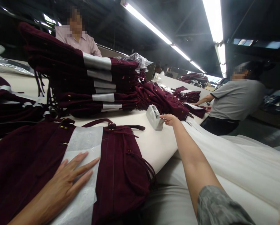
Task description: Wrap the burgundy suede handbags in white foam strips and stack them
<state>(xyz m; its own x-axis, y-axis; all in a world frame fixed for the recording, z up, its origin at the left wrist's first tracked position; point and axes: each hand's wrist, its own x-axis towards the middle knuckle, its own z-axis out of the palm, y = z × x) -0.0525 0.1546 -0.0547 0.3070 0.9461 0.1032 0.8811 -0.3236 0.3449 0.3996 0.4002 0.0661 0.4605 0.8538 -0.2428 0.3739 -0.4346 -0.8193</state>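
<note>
A burgundy handbag (121,162) with straps and thin cords lies flat in front of me, wrapped by a band of whitish paper (85,137). On that band my left hand (71,175) rests flat, its fingers spread. My right hand (169,119) reaches forward to a grey tape dispenser (154,117) beyond the bag. Thumb and fingers are pinched together at the dispenser's front end, where the tape comes off; the bit of tape between them is too small to see clearly.
A tall stack of burgundy bags with paper bands (100,84) stands behind the bag. More burgundy pieces (163,97) lie farther along the white table (158,147). White sheeting (235,165) spreads at right. One person (235,100) works at right, another (93,45) stands behind the stack.
</note>
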